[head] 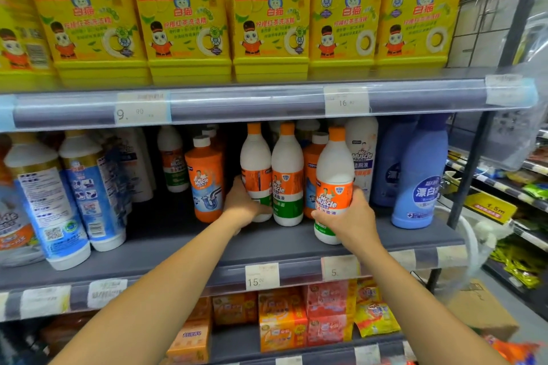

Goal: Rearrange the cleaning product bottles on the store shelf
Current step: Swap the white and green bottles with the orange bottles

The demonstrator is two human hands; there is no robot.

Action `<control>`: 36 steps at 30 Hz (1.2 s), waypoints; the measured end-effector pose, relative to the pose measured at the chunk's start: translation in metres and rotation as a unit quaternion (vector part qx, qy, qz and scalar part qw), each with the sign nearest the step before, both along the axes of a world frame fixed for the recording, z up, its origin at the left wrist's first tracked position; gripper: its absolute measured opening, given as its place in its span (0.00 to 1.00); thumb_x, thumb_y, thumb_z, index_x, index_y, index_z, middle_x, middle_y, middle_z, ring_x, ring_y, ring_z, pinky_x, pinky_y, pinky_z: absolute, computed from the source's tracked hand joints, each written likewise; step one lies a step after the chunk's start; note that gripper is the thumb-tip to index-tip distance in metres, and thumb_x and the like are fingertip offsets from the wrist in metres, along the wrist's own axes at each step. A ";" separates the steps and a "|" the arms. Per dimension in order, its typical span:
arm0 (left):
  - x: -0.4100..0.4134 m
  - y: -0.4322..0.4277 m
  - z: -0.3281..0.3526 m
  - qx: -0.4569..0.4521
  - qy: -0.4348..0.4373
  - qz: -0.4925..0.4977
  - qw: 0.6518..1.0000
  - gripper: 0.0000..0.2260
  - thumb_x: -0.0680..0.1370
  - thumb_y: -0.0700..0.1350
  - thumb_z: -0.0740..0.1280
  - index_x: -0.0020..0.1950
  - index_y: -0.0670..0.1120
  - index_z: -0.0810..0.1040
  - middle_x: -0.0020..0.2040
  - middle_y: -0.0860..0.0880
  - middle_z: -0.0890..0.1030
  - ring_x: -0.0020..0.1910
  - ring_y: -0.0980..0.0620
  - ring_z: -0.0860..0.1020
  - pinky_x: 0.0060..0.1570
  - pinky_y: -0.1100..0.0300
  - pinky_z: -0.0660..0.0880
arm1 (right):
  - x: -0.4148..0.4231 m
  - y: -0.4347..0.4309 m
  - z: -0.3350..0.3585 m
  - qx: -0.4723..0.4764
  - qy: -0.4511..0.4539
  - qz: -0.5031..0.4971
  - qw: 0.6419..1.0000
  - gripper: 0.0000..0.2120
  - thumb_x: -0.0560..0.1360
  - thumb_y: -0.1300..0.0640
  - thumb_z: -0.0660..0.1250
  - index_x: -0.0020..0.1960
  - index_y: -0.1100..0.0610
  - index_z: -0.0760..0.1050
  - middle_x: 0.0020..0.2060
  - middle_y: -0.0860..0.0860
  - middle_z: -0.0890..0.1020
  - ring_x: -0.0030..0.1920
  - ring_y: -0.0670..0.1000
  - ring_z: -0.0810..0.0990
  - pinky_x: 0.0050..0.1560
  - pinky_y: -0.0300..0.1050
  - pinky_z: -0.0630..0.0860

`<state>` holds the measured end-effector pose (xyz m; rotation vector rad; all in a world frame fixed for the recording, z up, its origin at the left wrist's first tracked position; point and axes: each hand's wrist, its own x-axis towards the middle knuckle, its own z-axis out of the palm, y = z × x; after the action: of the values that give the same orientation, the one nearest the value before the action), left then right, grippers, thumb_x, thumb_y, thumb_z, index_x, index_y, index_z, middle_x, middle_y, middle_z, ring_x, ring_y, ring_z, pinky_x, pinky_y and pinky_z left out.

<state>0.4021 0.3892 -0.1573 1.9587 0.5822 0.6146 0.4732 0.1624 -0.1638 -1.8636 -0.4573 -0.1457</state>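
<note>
White plastic orange-capped bottle [334,169] upright at the front of the grey metal shelf [178,249], fingers of my right hand [348,224] curled round its label; farther back, my left hand [243,201] clasps a matching white bottle [255,166].

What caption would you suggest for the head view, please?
Left hand grips the rear white bottle, right hand the front Mr Muscle bottle, at the grey shelf.

The left bottle [255,163] in my left hand [241,204] and right bottle [334,175] in my right hand [351,222] were white, orange-capped, orange-labelled. Jugs [184,24] above were yellow, the rightmost bottle [421,178] blue, the shelf [178,249] grey.
</note>
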 end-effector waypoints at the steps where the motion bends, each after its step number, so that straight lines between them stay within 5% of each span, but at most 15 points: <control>1: 0.002 0.000 -0.001 -0.007 -0.001 0.003 1.000 0.44 0.56 0.42 0.83 0.69 0.47 0.66 0.61 0.47 0.78 0.58 0.48 0.77 0.59 0.51 0.75 | 0.000 -0.001 0.000 -0.001 0.000 0.000 1.000 0.35 0.58 0.49 0.82 0.56 0.46 0.64 0.41 0.36 0.72 0.40 0.35 0.72 0.35 0.30 0.66; 9: -0.009 -0.015 0.009 -0.024 -0.046 0.026 0.998 0.33 0.59 0.39 0.81 0.60 0.49 0.70 0.51 0.52 0.80 0.52 0.51 0.79 0.52 0.56 0.77 | 0.001 -0.007 0.009 0.017 0.010 0.031 0.999 0.32 0.59 0.53 0.82 0.56 0.50 0.69 0.45 0.45 0.77 0.44 0.45 0.77 0.38 0.35 0.71; 13: -0.032 -0.028 0.032 -0.004 -0.067 0.009 0.998 0.21 0.61 0.35 0.78 0.51 0.44 0.78 0.44 0.46 0.84 0.44 0.51 0.83 0.43 0.55 0.79 | -0.005 -0.012 0.018 0.045 0.035 0.044 0.997 0.28 0.60 0.54 0.81 0.55 0.51 0.71 0.42 0.42 0.77 0.41 0.41 0.76 0.34 0.34 0.68; 18: -0.075 -0.047 0.049 -0.087 -0.022 -0.009 0.996 0.24 0.62 0.34 0.79 0.55 0.44 0.77 0.47 0.43 0.84 0.47 0.45 0.83 0.48 0.49 0.80 | -0.026 -0.022 0.025 0.065 0.043 0.089 0.993 0.21 0.60 0.50 0.80 0.47 0.45 0.73 0.41 0.40 0.80 0.39 0.39 0.79 0.33 0.35 0.70; 23: -0.117 -0.056 0.042 -0.109 -0.012 -0.035 0.993 0.21 0.64 0.32 0.77 0.51 0.48 0.77 0.46 0.45 0.85 0.46 0.48 0.84 0.45 0.53 0.79 | -0.064 -0.018 0.020 0.048 0.043 0.164 0.984 0.20 0.59 0.47 0.80 0.47 0.45 0.76 0.39 0.40 0.83 0.37 0.36 0.81 0.34 0.34 0.73; 31: -0.172 -0.018 0.023 -0.130 -0.017 0.001 0.991 0.24 0.64 0.30 0.76 0.54 0.48 0.77 0.49 0.44 0.84 0.51 0.45 0.83 0.52 0.46 0.79 | -0.109 0.011 0.017 0.034 0.028 0.216 0.975 0.18 0.58 0.47 0.79 0.43 0.43 0.75 0.33 0.35 0.81 0.37 0.32 0.79 0.26 0.26 0.71; 36: -0.193 0.021 0.025 -0.093 -0.016 0.074 0.993 0.23 0.62 0.33 0.78 0.51 0.50 0.76 0.45 0.47 0.84 0.45 0.50 0.83 0.42 0.55 0.80 | -0.124 0.033 0.019 0.035 0.023 0.226 0.973 0.18 0.58 0.47 0.79 0.44 0.43 0.76 0.36 0.36 0.81 0.38 0.33 0.80 0.30 0.27 0.70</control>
<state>0.2088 0.4102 -0.1321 1.7383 0.7436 0.6586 0.3493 0.1954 -0.1448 -1.6452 -0.8193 0.1845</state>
